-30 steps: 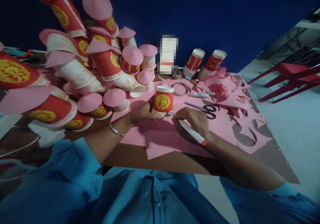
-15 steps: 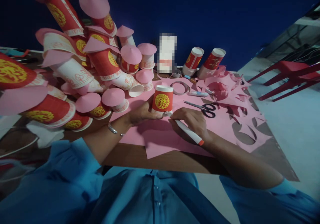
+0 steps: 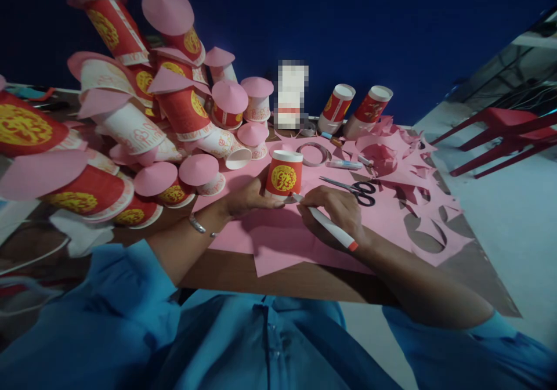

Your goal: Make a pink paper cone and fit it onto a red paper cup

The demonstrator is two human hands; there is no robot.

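Note:
A red paper cup (image 3: 284, 176) with a yellow round emblem stands just above pink paper (image 3: 278, 239), near the table's middle. My left hand (image 3: 250, 197) wraps round its left side and base, its thumb along the lower edge. Between the fingers of my right hand (image 3: 335, 210) is a slim white tool with a red end (image 3: 329, 227). Its pale pointed tip meets the cup's lower white band. Whether this tool is a marker or a craft knife I cannot tell. Black-handled scissors (image 3: 354, 190) lie open beyond my right hand.
Many paper cups with pink cone hats (image 3: 183, 108) are piled on the left. Cup stacks (image 3: 337, 107) stand at the back. A tape roll (image 3: 314, 154), a capped pen (image 3: 343, 164) and pink paper scraps (image 3: 394, 146) lie right. A red stool (image 3: 513, 124) stands beyond the table.
The white tool and my right hand have shifted slightly right, with the tip a little higher on the cup's lower edge. My left hand still holds the cup.

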